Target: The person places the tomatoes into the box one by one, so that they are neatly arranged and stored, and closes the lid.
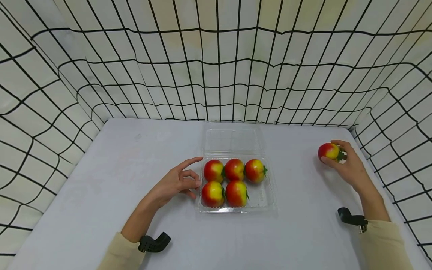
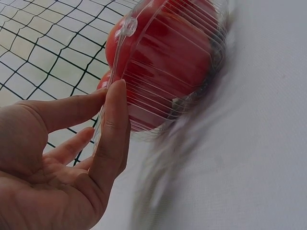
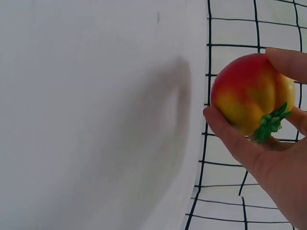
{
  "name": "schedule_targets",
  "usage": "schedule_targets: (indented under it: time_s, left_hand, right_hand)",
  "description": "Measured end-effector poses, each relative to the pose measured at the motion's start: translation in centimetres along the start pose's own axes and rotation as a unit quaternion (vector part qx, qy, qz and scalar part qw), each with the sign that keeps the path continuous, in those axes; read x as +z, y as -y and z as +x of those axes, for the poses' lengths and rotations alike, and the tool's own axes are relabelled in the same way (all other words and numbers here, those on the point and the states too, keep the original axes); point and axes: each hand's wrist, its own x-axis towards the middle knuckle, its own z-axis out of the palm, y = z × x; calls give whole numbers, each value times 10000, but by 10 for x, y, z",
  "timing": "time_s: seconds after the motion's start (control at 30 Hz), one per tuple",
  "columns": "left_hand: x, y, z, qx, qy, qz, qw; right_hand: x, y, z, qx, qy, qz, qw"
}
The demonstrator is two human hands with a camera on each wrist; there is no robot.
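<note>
A clear plastic clamshell container (image 1: 258, 202) lies with its lid (image 1: 233, 138) folded back, away from me. Inside are several red-and-yellow tomatoes (image 1: 213, 171) with green leafy stems, three in the far row and two in the near row. Bare plastic shows at the near right corner. My left hand (image 1: 177, 183) is at the container's left side; in the left wrist view its thumb and a finger (image 2: 112, 120) pinch the rim. Far to the right, my right hand (image 1: 351, 168) grips another tomato (image 3: 249, 91) between thumb and fingers, above the tabletop, its green stem toward the palm.
A white tabletop (image 1: 135, 168) lies under everything. Black wire mesh (image 1: 219, 86) rises along the far, left and right sides, the right side close to my right arm. Each wrist wears a black camera mount (image 1: 154, 243).
</note>
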Motion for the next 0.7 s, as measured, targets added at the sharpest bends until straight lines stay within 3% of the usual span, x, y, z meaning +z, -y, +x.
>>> schedule_targets:
  time_s: [0.43, 0.7]
  left_hand:
    - [-1, 0, -1, 76, -6, 47, 10000]
    - [-1, 0, -2, 109, 17, 39, 9999]
  right_hand:
    - [11, 34, -21, -780, 91, 614, 9950]
    - [17, 52, -33, -1009, 316, 947, 9899]
